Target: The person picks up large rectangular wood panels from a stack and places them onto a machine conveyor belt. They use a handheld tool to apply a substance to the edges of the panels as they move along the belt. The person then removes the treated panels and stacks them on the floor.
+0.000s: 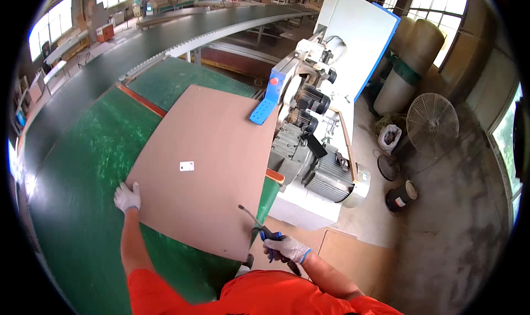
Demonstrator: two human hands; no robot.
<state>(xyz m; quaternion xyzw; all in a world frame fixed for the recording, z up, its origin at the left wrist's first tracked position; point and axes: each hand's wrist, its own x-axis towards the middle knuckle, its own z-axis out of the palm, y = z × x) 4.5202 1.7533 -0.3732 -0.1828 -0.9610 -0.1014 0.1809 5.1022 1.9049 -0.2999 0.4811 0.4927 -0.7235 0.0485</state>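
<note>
A large brown flat panel (215,138) lies on the green table surface, with a small white label (187,166) on its face. My left hand (127,197), in a pale work glove, rests at the panel's left corner with its fingers apart. In my gloved right hand (287,249) is a blue and black air blow gun (267,235), held near the panel's front right corner. Its thin nozzle points up and to the left over the panel. The trigger fingers are partly hidden behind the grip.
Along the panel's right side stands a machine with motors (331,180), a blue perforated guard (264,111) and a red button (274,81). A dark conveyor belt (182,32) curves behind. On the right are a floor fan (432,122) and a black bucket (401,196).
</note>
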